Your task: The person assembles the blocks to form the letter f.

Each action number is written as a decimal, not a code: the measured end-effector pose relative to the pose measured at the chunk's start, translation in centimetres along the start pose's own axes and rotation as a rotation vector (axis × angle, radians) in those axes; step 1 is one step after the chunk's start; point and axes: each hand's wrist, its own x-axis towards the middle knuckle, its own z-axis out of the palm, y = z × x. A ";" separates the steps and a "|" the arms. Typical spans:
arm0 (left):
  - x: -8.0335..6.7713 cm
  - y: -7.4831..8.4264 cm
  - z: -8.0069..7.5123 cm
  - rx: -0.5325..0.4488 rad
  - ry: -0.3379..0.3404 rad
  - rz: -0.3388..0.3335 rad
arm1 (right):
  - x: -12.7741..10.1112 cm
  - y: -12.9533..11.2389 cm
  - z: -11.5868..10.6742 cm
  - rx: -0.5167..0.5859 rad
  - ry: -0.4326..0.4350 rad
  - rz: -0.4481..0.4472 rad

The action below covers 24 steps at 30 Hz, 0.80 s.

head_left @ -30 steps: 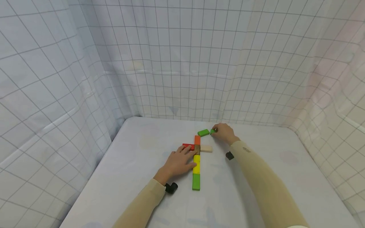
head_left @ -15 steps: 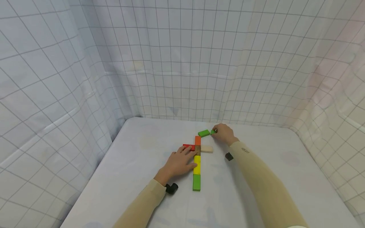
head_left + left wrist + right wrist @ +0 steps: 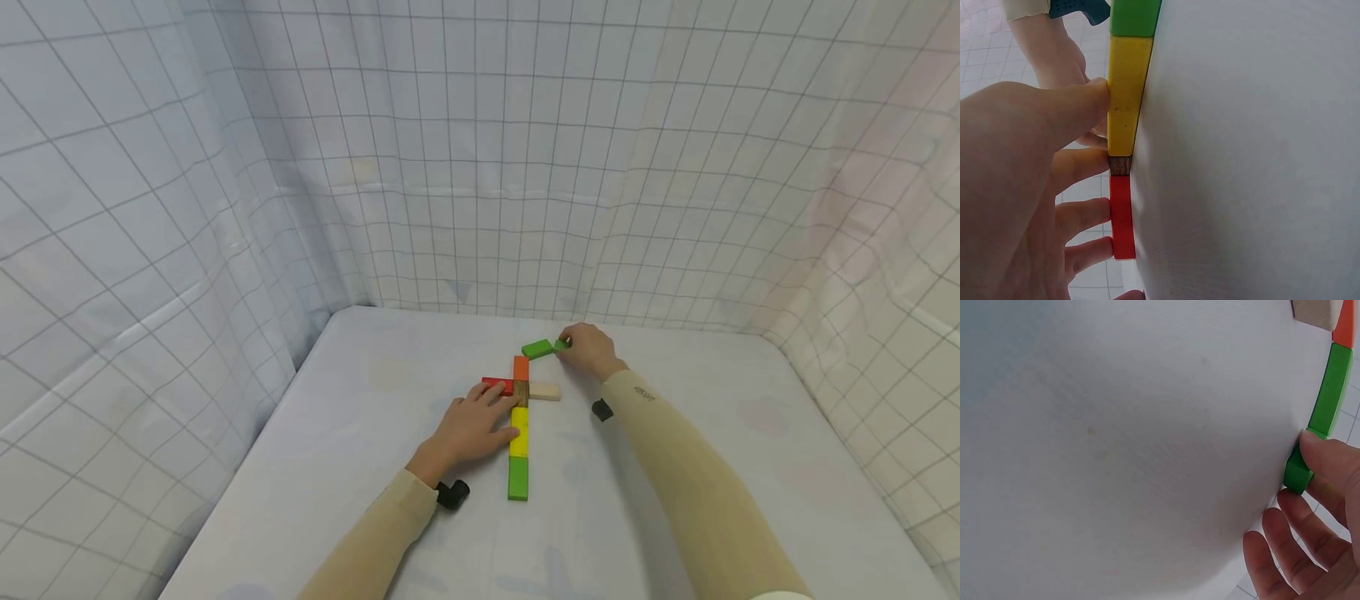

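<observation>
My left hand [image 3: 468, 429] lies with spread fingers on a row of flat blocks. Its fingertips touch the red block [image 3: 1122, 215] and the dark brown block [image 3: 1120, 165], while the thumb rests against the yellow block [image 3: 1129, 94]. Farther back, my right hand [image 3: 588, 348] pinches a small green block [image 3: 1298, 474] between thumb and index finger, its other fingers loosely bent. That piece sits right at the end of a slanted green block [image 3: 537, 348], whose other end is by the orange block [image 3: 521, 367]. The pinching fingers partly hide the small piece.
A pale wooden block [image 3: 546, 392] extends right from the brown one. Another green block [image 3: 517, 479] ends the row at the front. The white-covered table [image 3: 337, 467] is enclosed by white gridded curtains [image 3: 487, 167].
The small green block has shifted slightly left, narrowing the gap to the slanted green block. My left hand has stayed in place on the row.
</observation>
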 end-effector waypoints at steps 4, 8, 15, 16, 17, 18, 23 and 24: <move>0.3 -0.1 0.1 0.009 0.006 0.003 | 0.0 0.0 -0.2 -0.002 0.005 0.001; 0.4 -0.1 0.1 0.013 0.006 0.005 | -0.1 0.1 -0.4 -0.012 0.002 -0.001; 0.3 0.1 -0.1 0.002 -0.004 0.001 | -0.2 0.1 -0.9 -0.035 -0.036 -0.006; 0.3 0.1 -0.1 0.003 -0.006 0.000 | -0.2 0.1 -1.1 -0.037 -0.040 -0.007; 0.3 0.1 -0.1 0.004 -0.007 -0.003 | -0.2 0.1 -1.3 -0.039 -0.041 -0.008; 0.3 0.0 -0.1 0.007 -0.010 -0.006 | -0.2 0.1 -1.5 -0.041 -0.043 -0.010; 0.3 0.0 0.0 0.006 -0.022 -0.018 | -0.7 0.1 -2.7 -0.054 -0.046 -0.027; 0.3 0.0 0.1 0.006 -0.026 -0.020 | -0.8 0.1 -2.9 -0.052 -0.046 -0.032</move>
